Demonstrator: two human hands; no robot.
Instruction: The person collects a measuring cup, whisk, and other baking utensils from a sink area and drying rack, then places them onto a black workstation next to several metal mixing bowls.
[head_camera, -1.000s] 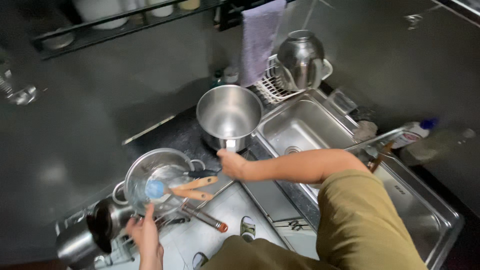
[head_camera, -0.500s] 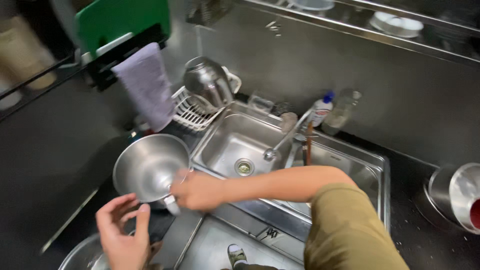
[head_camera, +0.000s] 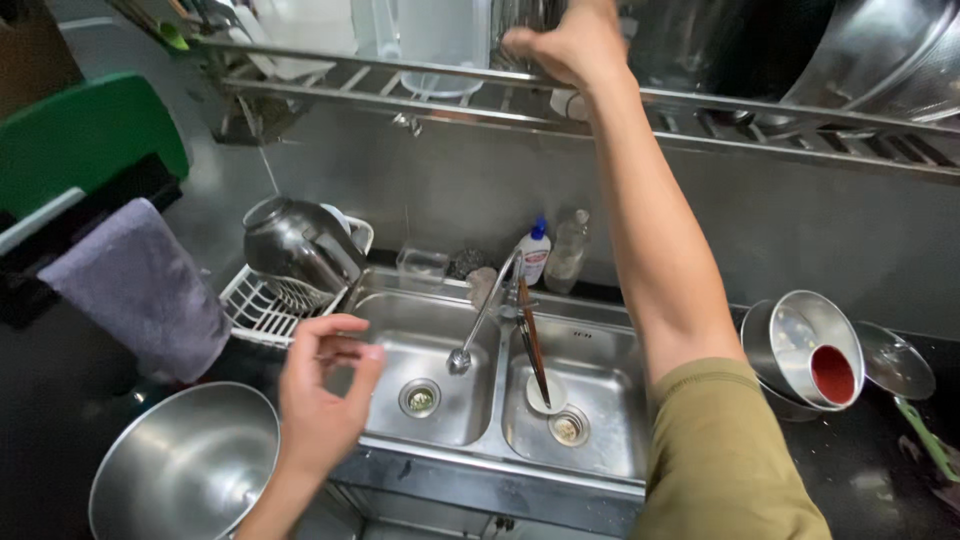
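My right hand (head_camera: 565, 45) is raised to the overhead steel rack (head_camera: 400, 90), its fingers curled at the front rail; what it grips, if anything, is hidden. My left hand (head_camera: 325, 400) hovers empty with its fingers loosely apart, over the left edge of the double sink (head_camera: 600, 470). Just left of that hand sits a large steel pot (head_camera: 185, 465), not touched by it. A swivel faucet (head_camera: 480, 320) hangs over the left basin. Long dark utensils (head_camera: 530, 340) lean in the right basin over a small white dish (head_camera: 547, 395).
A white wire basket (head_camera: 250, 300) holds an overturned steel kettle (head_camera: 295, 245). A purple towel (head_camera: 140, 290) and a green board (head_camera: 90, 140) are at left. Two bottles (head_camera: 550, 250) stand behind the faucet. Nested steel bowls (head_camera: 790, 345), one red inside, and a lid (head_camera: 895, 360) sit at right.
My right hand has left the steel pot's rim and risen to the overhead rack. The view has tilted up toward the wall. My left hand has shifted right, toward the sink.
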